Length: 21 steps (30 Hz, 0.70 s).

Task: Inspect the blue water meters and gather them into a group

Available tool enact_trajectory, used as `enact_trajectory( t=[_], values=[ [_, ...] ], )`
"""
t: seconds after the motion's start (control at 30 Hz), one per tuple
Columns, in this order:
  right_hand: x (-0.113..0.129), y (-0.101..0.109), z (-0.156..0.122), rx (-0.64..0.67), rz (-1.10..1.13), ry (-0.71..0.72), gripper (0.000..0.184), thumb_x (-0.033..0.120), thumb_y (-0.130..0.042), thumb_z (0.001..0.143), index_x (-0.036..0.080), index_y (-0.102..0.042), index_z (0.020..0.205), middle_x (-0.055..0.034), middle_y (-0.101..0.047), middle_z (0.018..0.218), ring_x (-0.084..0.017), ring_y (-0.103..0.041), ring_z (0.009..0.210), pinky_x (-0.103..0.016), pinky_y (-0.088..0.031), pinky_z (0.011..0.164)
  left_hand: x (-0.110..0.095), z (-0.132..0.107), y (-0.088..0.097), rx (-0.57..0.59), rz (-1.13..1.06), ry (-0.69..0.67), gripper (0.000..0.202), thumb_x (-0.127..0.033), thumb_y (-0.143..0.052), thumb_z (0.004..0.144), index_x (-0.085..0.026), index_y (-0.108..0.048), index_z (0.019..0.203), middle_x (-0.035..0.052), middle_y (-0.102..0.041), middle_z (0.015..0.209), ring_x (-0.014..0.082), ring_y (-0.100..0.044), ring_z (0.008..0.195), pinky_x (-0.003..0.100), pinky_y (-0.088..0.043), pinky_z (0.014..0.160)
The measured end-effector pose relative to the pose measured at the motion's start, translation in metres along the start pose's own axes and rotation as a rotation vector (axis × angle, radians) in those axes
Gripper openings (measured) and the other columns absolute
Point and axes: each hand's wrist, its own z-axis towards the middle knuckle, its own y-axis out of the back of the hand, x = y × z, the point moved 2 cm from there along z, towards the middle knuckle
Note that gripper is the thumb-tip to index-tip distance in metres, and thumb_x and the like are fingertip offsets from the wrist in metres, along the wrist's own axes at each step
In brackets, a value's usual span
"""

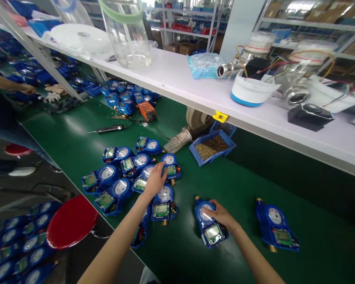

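Blue water meters with round white dials and small green-framed displays lie on the green workbench (189, 252). My left hand (156, 179) reaches into the group on the left. Its fingers are closed at the left edge of a water meter (169, 159), their tips partly hidden. Nearer me lies another water meter (164, 193), below that hand. My right hand (220, 215) grips a separate water meter (206, 215) by its dial housing, thumb across the dial and fingers around the far side. A further water meter (275, 217) lies apart on the right.
Blue bins of small brass-coloured parts (211, 148) stand beneath a white shelf (177, 75). A pen-like electric screwdriver (111, 129) and an orange box (147, 111) lie further back. A red stool (72, 221) and stacked meters are at lower left. Another person's arm shows at far left.
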Motion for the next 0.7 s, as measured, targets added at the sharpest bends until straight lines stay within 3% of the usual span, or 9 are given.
enact_trajectory(
  t=[0.17, 0.27, 0.37, 0.43, 0.53, 0.63, 0.7],
  values=[
    [0.005, -0.001, -0.012, 0.123, 0.116, -0.145, 0.090, 0.063, -0.070, 0.065, 0.010, -0.035, 0.129, -0.0190, -0.063, 0.110, -0.028, -0.065, 0.095, -0.037, -0.053, 0.082, -0.023, -0.076, 0.013, 0.008, -0.119, 0.077, 0.033, -0.026, -0.044, 0.090, -0.022, -0.055, 0.121, 0.0076, -0.059, 0.121, 0.0247, -0.055, 0.112, 0.038, -0.043, 0.098],
    [0.002, 0.005, -0.020, 0.192, 0.211, -0.194, 0.096, 0.062, -0.069, 0.068, 0.007, -0.029, 0.135, -0.0219, -0.061, 0.115, -0.029, -0.064, 0.100, -0.038, -0.052, 0.088, -0.044, -0.128, 0.012, 0.114, -0.436, 0.307, 0.029, -0.032, -0.047, 0.089, -0.022, -0.061, 0.114, 0.0060, -0.062, 0.117, 0.0251, -0.057, 0.109, 0.035, -0.045, 0.095],
    [-0.007, 0.004, -0.028, 0.219, 0.292, -0.193, 0.099, 0.064, -0.065, 0.070, 0.005, -0.023, 0.138, -0.0221, -0.062, 0.114, -0.029, -0.064, 0.101, -0.037, -0.051, 0.091, -0.069, -0.169, 0.014, 0.191, -0.587, 0.412, 0.028, -0.037, -0.051, 0.088, -0.022, -0.065, 0.108, 0.0063, -0.065, 0.113, 0.0262, -0.058, 0.107, 0.033, -0.045, 0.092],
    [-0.017, 0.000, -0.034, 0.175, 0.386, -0.180, 0.100, 0.064, -0.066, 0.069, 0.006, -0.021, 0.138, -0.0206, -0.065, 0.110, -0.029, -0.065, 0.100, -0.039, -0.052, 0.090, -0.080, -0.189, 0.022, 0.213, -0.625, 0.432, 0.028, -0.039, -0.052, 0.088, -0.022, -0.066, 0.106, 0.0068, -0.065, 0.111, 0.0263, -0.058, 0.107, 0.033, -0.046, 0.090],
    [-0.030, -0.007, -0.054, 0.055, 0.621, -0.198, 0.092, 0.060, -0.070, 0.067, 0.010, -0.032, 0.134, -0.0166, -0.069, 0.101, -0.031, -0.065, 0.098, -0.041, -0.053, 0.088, -0.085, -0.210, 0.044, 0.221, -0.645, 0.429, 0.027, -0.041, -0.052, 0.089, -0.023, -0.066, 0.102, 0.0076, -0.066, 0.108, 0.0257, -0.059, 0.104, 0.033, -0.047, 0.086],
    [-0.028, -0.011, -0.091, -0.022, 0.766, -0.274, 0.087, 0.064, -0.068, 0.063, 0.008, -0.044, 0.126, -0.0174, -0.070, 0.097, -0.033, -0.064, 0.100, -0.042, -0.053, 0.089, -0.075, -0.223, 0.068, 0.264, -0.708, 0.427, 0.029, -0.046, -0.054, 0.087, -0.023, -0.066, 0.100, 0.0092, -0.067, 0.106, 0.0258, -0.060, 0.102, 0.034, -0.048, 0.082],
    [-0.011, -0.016, -0.122, -0.113, 0.702, -0.252, 0.091, 0.072, -0.064, 0.059, 0.006, -0.051, 0.122, -0.0206, -0.069, 0.097, -0.036, -0.064, 0.098, -0.045, -0.054, 0.088, -0.062, -0.225, 0.078, 0.314, -0.766, 0.450, 0.033, -0.050, -0.056, 0.086, -0.022, -0.065, 0.101, 0.0105, -0.068, 0.105, 0.0260, -0.061, 0.101, 0.034, -0.049, 0.080]
  ],
)
